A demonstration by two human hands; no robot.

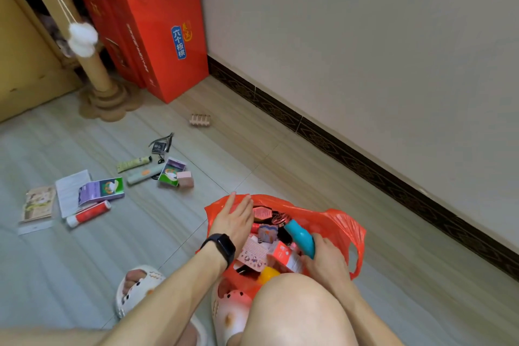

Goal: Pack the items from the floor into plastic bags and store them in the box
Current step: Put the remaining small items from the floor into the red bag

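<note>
An orange plastic bag [337, 222] lies open on the floor between my knees, filled with several small boxes and packets. My right hand [325, 258] grips a teal bottle [300, 236] at the bag's mouth. My left hand [234, 219], with a black wristband, rests flat with fingers apart on the bag's left rim. Loose on the floor to the left lie a red and white tube [88, 213], a purple and green box [101, 190], a second open box [171, 173], a pink block [185, 178], two pale green tubes [134, 163], and papers [70, 191].
Red paper gift bags [165, 45] stand against the wall at the back. A cardboard post with a round base [102, 100] stands left of them. A small pink comb-like piece [200, 120] and a black clip item [160, 144] lie on the floor. My slippered feet [134, 289] are near the bag.
</note>
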